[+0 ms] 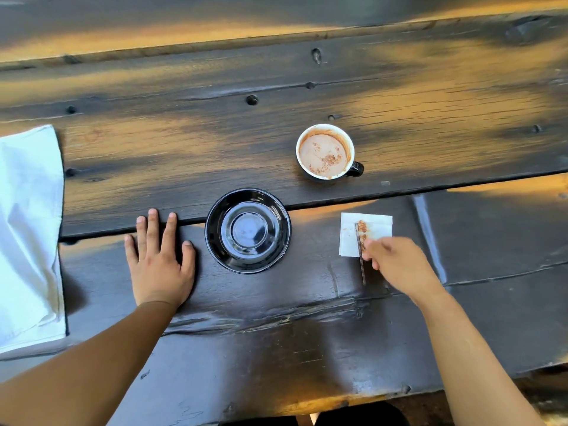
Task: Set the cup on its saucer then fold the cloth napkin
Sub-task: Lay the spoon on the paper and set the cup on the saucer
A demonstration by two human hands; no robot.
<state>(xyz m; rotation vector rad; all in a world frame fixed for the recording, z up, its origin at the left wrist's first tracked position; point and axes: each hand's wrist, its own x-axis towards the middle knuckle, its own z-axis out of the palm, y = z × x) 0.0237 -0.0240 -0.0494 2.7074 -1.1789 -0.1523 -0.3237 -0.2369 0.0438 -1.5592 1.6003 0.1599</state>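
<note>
A dark cup (325,152) with a white inside, part full of a frothy brown drink, stands on the wooden table (307,318), handle to the lower right. The empty black saucer (247,230) sits nearer me, down and left of the cup. A white cloth napkin (27,235) lies spread at the left edge. My left hand (159,259) rests flat on the table just left of the saucer, fingers apart. My right hand (393,262) is blurred, its fingertips at a thin stained stirrer (362,265); a grip on it is not discernible.
The stirrer lies partly on a small white paper napkin (365,233) with brown stains, right of the saucer. The table is made of dark planks with gaps and knots. Its near edge runs along the bottom of the view.
</note>
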